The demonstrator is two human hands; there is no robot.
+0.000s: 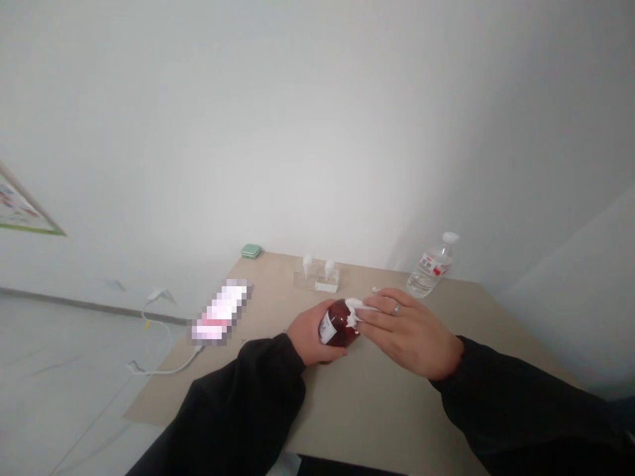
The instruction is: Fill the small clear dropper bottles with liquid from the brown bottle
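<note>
My left hand (311, 335) is wrapped round a dark red-brown bottle (340, 317) with a white label, tilted above the table. With a ring on one finger, my right hand (409, 330) presses a crumpled white tissue (353, 309) against the bottle's side. Its fingers lie close together over the tissue, and the palm side is hidden. Just behind the bottle, a clear holder (327, 287) stands on the table with two white rounded pieces in it.
The beige table (377, 410) meets a white wall. A clear water bottle (429, 270) stands at the back right. To the left lie a blurred-out phone (221, 311) on a white cable (171, 371) and a small green case (251, 251) at the back corner.
</note>
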